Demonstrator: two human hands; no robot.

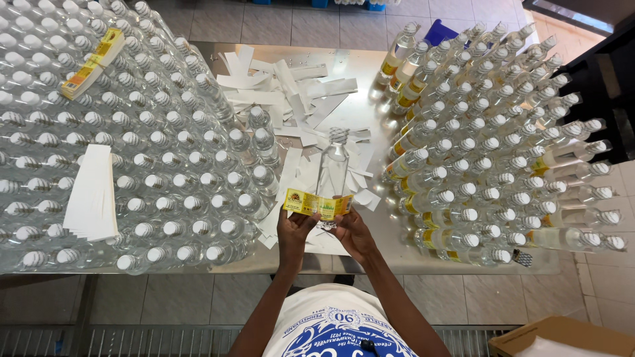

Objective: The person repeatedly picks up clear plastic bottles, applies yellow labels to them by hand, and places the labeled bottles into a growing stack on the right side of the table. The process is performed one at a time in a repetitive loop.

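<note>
**A:** Head view. What do the two hands hold?

**B:** The left hand (296, 228) and the right hand (351, 233) each pinch one end of a small yellow rectangular paper label (317, 204). Both are closed on it, thumbs and fingertips on the lower edge. The label's long axis runs left to right, stretched flat between the hands.

**A:** And the bottle?

**B:** A clear glass bottle with a ribbed silver cap (333, 166) lies on the steel tabletop (370, 119), directly beyond the label and away from the person. Its long axis points away from the body, cap at the far end, so it crosses the label's axis at a right angle. The base is hidden behind the label; whether label and glass touch cannot be told. The bottle sits midway between the hands, perhaps slightly nearer the right one.

**A:** Surroundings?

**B:** White peeled backing strips (284, 89) litter the tabletop around the bottle. To the left stand unlabelled capped bottles (132, 152) in dense rows, bearing a stack of white strips (92, 193) and a banded bundle of yellow labels (94, 64). To the right lie labelled bottles (503, 152) in a heap.
</note>
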